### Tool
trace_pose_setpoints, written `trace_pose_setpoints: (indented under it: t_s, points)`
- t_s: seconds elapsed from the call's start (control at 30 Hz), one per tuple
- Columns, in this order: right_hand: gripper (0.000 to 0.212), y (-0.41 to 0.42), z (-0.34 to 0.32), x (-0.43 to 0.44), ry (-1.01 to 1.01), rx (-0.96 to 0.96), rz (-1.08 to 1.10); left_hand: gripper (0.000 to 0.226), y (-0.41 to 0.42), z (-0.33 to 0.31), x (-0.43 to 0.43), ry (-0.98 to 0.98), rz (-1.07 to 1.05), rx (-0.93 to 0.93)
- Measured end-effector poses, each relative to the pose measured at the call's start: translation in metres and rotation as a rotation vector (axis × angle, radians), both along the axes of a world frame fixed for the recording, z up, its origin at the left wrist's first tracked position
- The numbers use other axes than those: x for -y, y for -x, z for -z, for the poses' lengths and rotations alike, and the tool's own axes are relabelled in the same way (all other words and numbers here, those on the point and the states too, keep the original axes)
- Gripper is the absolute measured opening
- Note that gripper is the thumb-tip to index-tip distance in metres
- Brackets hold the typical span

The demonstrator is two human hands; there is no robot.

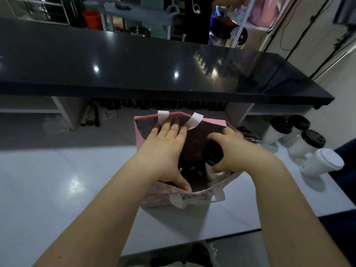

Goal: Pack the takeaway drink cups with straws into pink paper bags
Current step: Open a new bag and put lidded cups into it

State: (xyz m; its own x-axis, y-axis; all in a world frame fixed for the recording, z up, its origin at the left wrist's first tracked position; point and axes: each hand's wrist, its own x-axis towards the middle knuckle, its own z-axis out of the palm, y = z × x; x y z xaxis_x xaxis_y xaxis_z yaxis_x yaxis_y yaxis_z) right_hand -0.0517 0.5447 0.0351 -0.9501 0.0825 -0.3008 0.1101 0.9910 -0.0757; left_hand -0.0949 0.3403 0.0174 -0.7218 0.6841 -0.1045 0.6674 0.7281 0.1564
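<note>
- The left hand (pixel 165 151) is bracing the pink paper bag (pixel 139 135) open on the white table (pixel 57 180). Its fingers (pixel 173 129) are lying straight and spread against the inside of the far wall, between the ends of the white handle (pixel 195 120). The thumb (pixel 184 185) is pressing on the near rim.
- The right hand (pixel 237 153) is gripping a black-lidded cup (pixel 212 153), with fingers and thumb curling round the lid. The cup is sitting tilted in the right half of the bag's mouth, white body pointing down and inward.
- By the look of it, the cup is going down to the bag's floor and the step is roughly half done.
- To do it well, the cup probably needs bringing upright before it touches bottom, so that the lid is not carrying a sideways load.
- The left hand's spread is doing useful work. Paper walls are likely to fold inward if it lets go early, so release is best left until the cup is standing on its own.
- Something dark is showing lower in the bag beside the cup. Whether it is another cup is unclear, so the descent should be made with room left on that side.
- Three more black-lidded cups (pixel 277 132) and one white-lidded cup (pixel 323 162) are waiting at the table's right edge, well apart from the bag.
- No straw is showing anywhere.
</note>
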Motion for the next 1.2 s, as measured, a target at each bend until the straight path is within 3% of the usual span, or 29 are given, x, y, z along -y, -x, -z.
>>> trace_pose_setpoints:
  t_s: [0.13,0.27,0.7,0.93,1.2]
  points:
    - [0.083,0.012,0.019,0.006,-0.164,0.111,0.013,0.150,-0.006,0.000,0.004,-0.030,0.026,0.000]
    - [0.074,0.021,0.033,0.012,-0.050,0.027,-0.002,0.150,-0.009,0.003,0.005,-0.077,0.051,-0.029]
    - [0.096,0.003,0.079,0.002,0.110,0.048,-0.080,0.149,-0.003,0.011,0.009,-0.145,0.027,-0.074]
    - [0.078,0.001,0.102,0.007,0.098,0.081,-0.080,0.147,-0.009,0.017,0.004,-0.131,0.019,-0.121]
    - [0.082,0.009,0.088,0.010,0.062,0.160,-0.081,0.133,-0.010,0.011,0.000,-0.143,-0.010,-0.085]
